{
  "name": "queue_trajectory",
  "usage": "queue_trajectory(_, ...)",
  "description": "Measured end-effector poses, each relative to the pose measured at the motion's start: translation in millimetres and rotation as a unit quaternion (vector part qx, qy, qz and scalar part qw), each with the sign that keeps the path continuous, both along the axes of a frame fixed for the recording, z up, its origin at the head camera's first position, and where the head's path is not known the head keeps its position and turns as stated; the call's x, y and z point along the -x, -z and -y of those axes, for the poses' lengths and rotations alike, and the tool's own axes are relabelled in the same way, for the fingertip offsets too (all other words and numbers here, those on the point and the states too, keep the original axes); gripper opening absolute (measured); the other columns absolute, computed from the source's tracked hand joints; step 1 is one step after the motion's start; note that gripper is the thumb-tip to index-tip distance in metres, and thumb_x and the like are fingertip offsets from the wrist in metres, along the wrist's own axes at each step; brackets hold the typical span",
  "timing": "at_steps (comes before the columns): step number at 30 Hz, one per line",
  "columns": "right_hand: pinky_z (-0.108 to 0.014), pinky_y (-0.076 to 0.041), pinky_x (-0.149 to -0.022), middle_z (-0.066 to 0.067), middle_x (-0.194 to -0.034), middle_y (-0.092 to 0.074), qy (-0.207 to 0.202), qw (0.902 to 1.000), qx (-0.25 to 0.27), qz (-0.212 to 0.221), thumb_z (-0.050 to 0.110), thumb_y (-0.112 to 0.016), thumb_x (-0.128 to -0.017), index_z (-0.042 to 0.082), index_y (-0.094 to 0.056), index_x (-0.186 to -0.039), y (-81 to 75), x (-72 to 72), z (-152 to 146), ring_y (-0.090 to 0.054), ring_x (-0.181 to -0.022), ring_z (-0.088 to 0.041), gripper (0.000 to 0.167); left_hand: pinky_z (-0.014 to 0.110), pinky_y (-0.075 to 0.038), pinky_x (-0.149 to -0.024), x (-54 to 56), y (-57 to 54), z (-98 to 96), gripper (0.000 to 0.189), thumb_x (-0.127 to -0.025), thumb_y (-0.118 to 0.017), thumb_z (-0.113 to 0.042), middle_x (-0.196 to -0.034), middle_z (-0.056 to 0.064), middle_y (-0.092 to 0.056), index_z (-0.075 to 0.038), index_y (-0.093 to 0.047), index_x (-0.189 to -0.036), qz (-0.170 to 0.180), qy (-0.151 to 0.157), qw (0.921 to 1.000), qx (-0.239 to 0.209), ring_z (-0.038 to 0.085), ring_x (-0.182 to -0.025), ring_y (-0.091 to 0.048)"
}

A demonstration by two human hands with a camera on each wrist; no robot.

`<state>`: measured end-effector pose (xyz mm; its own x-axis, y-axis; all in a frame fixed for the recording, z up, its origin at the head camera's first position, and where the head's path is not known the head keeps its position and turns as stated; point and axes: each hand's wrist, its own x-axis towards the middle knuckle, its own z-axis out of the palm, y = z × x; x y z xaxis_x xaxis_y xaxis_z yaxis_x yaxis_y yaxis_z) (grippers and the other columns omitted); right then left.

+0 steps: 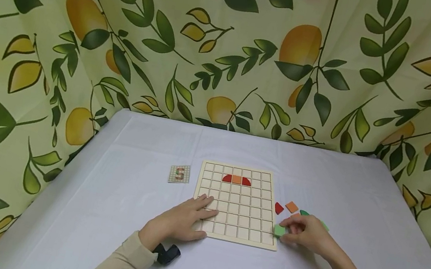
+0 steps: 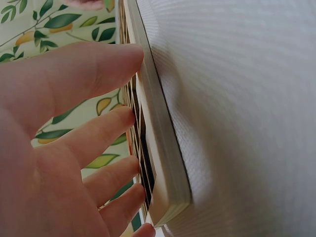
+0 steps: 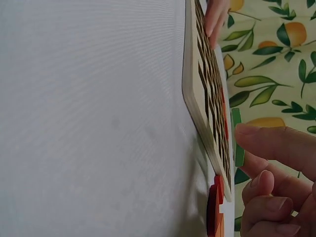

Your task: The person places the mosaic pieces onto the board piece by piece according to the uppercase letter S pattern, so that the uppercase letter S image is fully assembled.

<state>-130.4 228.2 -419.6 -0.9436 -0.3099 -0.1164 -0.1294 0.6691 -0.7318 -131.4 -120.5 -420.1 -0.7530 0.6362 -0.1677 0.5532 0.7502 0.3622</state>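
The left hand (image 1: 190,216) lay with fingers spread on the left side of the grid board (image 1: 238,205), while the right hand (image 1: 306,233) pinched a green square (image 1: 279,231) at the board's lower right edge. A loose fingertip hold could let the square slip there, and a sideways push from the left hand could jolt the red-and-orange row (image 1: 237,179) near the board's far edge.
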Motion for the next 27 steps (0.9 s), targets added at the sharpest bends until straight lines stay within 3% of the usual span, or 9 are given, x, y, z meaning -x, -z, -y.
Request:
queue_trajectory(14,-0.016,-0.033,-0.05,0.003,-0.066,-0.047,-0.009,0.9998,0.012,0.012,0.009,-0.079,-0.074,-0.002,-0.071,-0.096,-3.9,8.5,14,-0.039,-0.058,-0.001,0.026,0.047,-0.028,-0.123,0.3,0.8,-0.3,0.058,-0.091,-0.062,-0.032,-0.16,0.011,-0.03,-0.019,-0.046,-0.145,0.0,-0.001,1.0,0.002,0.03,-0.151,-0.025)
queue_trajectory(27,-0.015,-0.033,-0.053,0.003,-0.068,-0.046,-0.016,0.9993,-0.007,-0.032,0.01,-0.082,-0.072,0.001,-0.073,-0.094,-7.0,19.2,23,-0.039,-0.061,-0.001,0.026,0.048,-0.028,-0.122,0.3,1.5,-0.7,0.058,-0.09,-0.063,-0.03,-0.159,0.012,-0.031,-0.018,-0.046,-0.145,-0.006,0.002,1.0,0.003,0.031,-0.15,-0.026)
